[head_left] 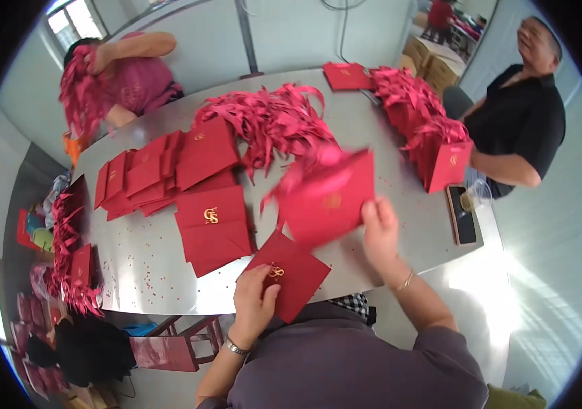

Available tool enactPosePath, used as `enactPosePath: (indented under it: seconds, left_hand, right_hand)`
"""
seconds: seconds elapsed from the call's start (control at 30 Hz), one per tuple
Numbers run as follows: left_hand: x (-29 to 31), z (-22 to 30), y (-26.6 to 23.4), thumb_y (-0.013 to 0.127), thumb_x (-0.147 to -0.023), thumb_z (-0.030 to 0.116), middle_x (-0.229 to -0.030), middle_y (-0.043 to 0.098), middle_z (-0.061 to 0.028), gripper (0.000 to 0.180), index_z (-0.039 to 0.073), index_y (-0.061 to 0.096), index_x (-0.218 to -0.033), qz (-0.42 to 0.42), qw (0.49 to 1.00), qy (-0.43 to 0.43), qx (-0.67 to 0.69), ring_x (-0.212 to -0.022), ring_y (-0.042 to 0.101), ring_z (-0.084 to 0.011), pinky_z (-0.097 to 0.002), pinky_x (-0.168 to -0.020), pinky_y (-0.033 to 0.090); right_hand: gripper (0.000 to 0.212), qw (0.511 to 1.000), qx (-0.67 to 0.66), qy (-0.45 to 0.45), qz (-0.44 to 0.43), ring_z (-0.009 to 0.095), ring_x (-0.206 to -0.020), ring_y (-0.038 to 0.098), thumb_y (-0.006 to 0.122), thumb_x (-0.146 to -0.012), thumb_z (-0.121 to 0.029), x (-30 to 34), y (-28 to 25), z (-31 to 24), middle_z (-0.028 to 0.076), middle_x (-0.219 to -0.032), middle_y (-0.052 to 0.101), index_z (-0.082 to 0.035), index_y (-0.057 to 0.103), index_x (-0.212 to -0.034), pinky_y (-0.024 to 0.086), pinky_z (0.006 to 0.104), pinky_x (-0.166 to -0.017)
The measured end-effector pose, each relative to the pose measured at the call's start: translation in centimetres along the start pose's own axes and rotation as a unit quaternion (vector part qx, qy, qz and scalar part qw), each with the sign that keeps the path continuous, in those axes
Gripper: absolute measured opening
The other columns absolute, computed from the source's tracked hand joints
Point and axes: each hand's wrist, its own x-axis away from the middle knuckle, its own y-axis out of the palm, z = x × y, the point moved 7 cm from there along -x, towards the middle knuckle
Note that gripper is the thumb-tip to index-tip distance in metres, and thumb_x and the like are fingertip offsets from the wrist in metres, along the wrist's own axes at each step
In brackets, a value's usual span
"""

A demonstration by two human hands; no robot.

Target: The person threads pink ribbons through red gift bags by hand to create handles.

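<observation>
My right hand [381, 235] pinches the edge of a red paper gift bag [338, 211] with a gold emblem, raised over the table. Pink ribbon [311, 167], blurred, trails at that bag's upper left side. A second flat red bag [301, 283] lies tilted at the near table edge, and my left hand [255, 300] grips its left side by the gold emblem, thumb and fingers on it. Just left of it sits a small stack of red bags [212, 228]. Beyond are a heap of loose pink ribbons [270, 119] and more piled red bags [144, 174].
A row of ribboned bags [420, 123] stands at the right, near a seated person in black [526, 105], a phone [463, 215] and a clear cup [478, 194]. Another person [137, 85] lifts ribbons at far left. More ribboned bags [81, 266] line the metal table's [147, 252] left end.
</observation>
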Motion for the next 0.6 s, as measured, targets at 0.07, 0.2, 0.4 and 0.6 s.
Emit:
enactPosePath:
  seconds: [0.07,0.2,0.4,0.6]
  left_hand:
    - [-0.1,0.9,1.6,0.072,-0.08,0.013,-0.118,0.062,-0.0175,0.035,0.003,0.065,-0.112,-0.052,0.992,0.037,-0.106,-0.11,0.055,-0.0379,-0.045,-0.096,0.044]
    - [0.2,0.8,2.3,0.073,-0.078,0.016,-0.121,0.06,-0.016,0.034,0.005,0.068,-0.109,-0.057,0.988,0.031,-0.14,-0.114,0.053,-0.0366,-0.0449,-0.095,0.043]
    - [0.7,1.2,2.2,0.073,-0.077,0.017,-0.121,0.061,-0.0142,0.033,0.006,0.069,-0.108,-0.054,0.986,0.025,-0.153,-0.113,0.054,-0.035,-0.0443,-0.094,0.043]
    - [0.8,1.3,2.5,0.073,-0.077,0.017,-0.12,0.06,-0.0138,0.033,0.006,0.068,-0.108,-0.061,0.986,0.01,-0.157,-0.112,0.054,-0.0355,-0.0445,-0.092,0.043]
  right_hand:
    - [0.024,0.998,0.02,-0.016,0.057,0.007,-0.082,0.05,0.053,-0.101,-0.021,-4.7,-1.7,0.4,-0.001,-0.088,0.058,0.001,0.061,-0.108,0.044,0.0254,-0.073]
    - [0.033,0.992,-0.025,0.0,0.125,0.008,-0.08,0.051,0.053,-0.1,-0.025,-15.4,-4.6,3.5,0.001,-0.09,0.059,0.004,0.06,-0.113,0.044,0.0264,-0.072]
    - [0.026,0.98,0.068,-0.009,0.185,0.009,-0.056,0.047,0.053,-0.097,-0.017,-31.5,-6.4,13.8,0.0,-0.079,0.061,-0.003,0.063,-0.116,0.039,0.0261,-0.05]
    - [0.041,0.909,0.328,0.113,0.233,0.041,-0.099,0.065,0.066,-0.085,-0.025,-34.7,-8.8,19.6,0.023,-0.102,0.069,0.003,0.062,-0.115,0.051,0.0452,-0.087]
